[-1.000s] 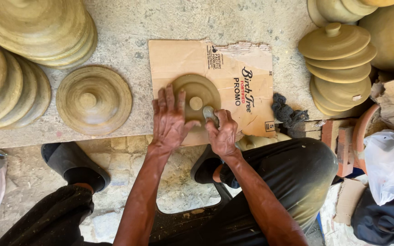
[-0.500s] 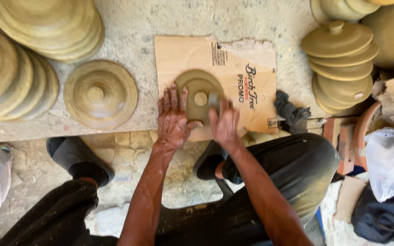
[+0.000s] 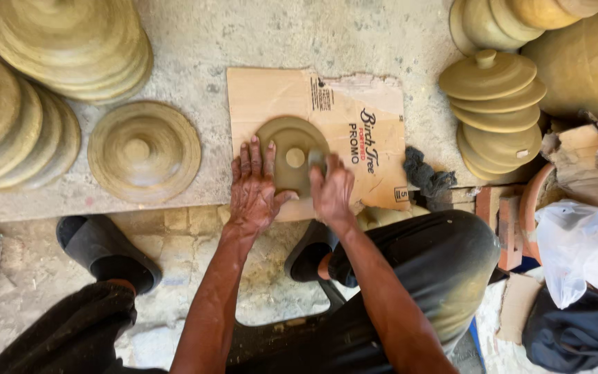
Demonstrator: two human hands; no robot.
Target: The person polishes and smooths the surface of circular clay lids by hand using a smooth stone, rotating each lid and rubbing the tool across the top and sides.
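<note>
A round clay lid [image 3: 292, 156] lies flat on a sheet of cardboard [image 3: 354, 104] spread over the grey concrete worktop [image 3: 299, 38], with a small raised knob at its middle. The left hand [image 3: 254, 187] rests on the lid's left edge, palm down and fingers spread flat, thumb reaching along the near rim, gripping nothing. The right hand [image 3: 330, 190] is curled closed around a small grey pad or tool (too small to tell which) pressed against the lid's right side. Just right of the cardboard lies a crumpled dark rag [image 3: 425, 173]. Left of the cardboard, well apart from the hands, 1 similar single lid [image 3: 145, 151] with ridged rings sits alone on the worktop, and beyond it lean stacks of more lids [image 3: 50, 62] along the left and upper left. At the upper right stands another pile of knobbed lids [image 3: 496, 104], beside a big clay pot [image 3: 586, 62]. Below the worktop, the person's dark trousers [image 3: 423, 277] and a black sandal [image 3: 102, 253] show on the stone floor, and a white plastic bag [image 3: 579, 249] sits at the far right
</note>
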